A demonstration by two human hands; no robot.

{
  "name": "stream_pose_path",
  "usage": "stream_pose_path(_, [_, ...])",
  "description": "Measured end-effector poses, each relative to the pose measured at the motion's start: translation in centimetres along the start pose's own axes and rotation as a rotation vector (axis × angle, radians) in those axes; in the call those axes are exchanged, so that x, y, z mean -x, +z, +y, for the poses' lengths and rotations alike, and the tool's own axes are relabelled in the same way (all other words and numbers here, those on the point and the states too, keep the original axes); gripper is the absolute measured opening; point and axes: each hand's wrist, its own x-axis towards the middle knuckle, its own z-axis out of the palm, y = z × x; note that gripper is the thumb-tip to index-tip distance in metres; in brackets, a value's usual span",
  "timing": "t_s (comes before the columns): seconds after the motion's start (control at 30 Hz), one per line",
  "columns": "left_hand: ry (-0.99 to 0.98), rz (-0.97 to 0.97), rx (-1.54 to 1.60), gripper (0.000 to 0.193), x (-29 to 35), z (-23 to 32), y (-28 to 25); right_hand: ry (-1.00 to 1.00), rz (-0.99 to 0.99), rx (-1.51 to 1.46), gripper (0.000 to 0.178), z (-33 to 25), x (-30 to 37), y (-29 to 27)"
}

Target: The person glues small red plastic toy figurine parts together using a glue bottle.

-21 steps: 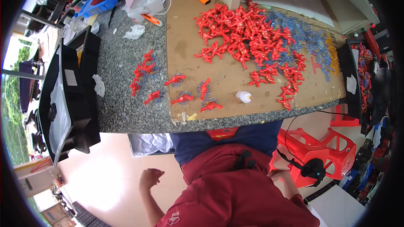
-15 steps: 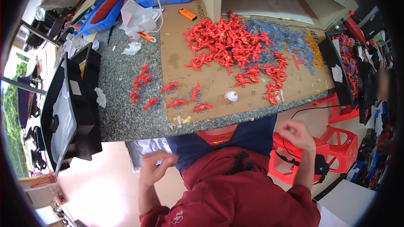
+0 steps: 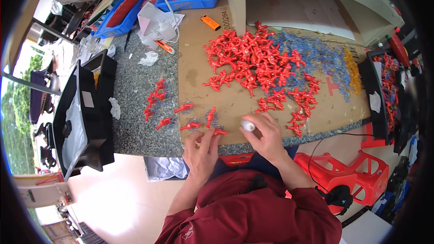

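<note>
One white bottle (image 3: 247, 125) is gripped by the curled fingers of the right hand (image 3: 269, 139) over a cardboard sheet (image 3: 194, 65). The left hand (image 3: 199, 154), half curled, is held at one of four small red pieces (image 3: 184, 107) spaced there; whether it is grasped cannot be told. Behind, one red heap (image 3: 248, 58), too dense to be counted, and two blue trays (image 3: 194, 3) are seen.

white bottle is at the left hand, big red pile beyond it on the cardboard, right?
Wrong hand: the head view shows the white bottle at the right hand, not the left hand, with the big red pile beyond it on the cardboard.
</note>
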Motion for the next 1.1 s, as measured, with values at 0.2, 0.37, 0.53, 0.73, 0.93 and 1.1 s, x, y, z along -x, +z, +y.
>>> stream_pose_path(0.2, [0.098,0.099,-0.110,0.032,-2.3,-2.2,1.6,0.097,-0.017,-0.105,0.027,0.3,0.5,-1.5])
stream_pose_path(0.37, [-0.037,0.080,-0.070,0.038,-3.7,-2.4,0.9,0.091,-0.047,-0.153,0.029,0.8,0.7,-1.6])
stream_pose_path(0.53, [0.313,-0.177,-0.018,0.045,-9.4,1.0,-2.1,0.103,0.012,-0.242,0.031,1.2,1.8,-1.6])
stream_pose_path(0.73, [0.197,-0.681,0.062,0.045,-16.8,-1.1,3.0,0.075,-0.018,-0.290,0.030,1.0,2.5,-1.9])
stream_pose_path(0.93, [0.277,-0.849,0.110,0.044,-14.4,1.4,4.6,0.109,0.185,-0.322,0.032,1.1,3.3,-2.4])
stream_pose_path(1.1, [0.284,-0.718,0.087,0.040,-9.7,6.1,2.7,0.157,0.344,-0.317,0.031,1.5,4.1,-4.8])
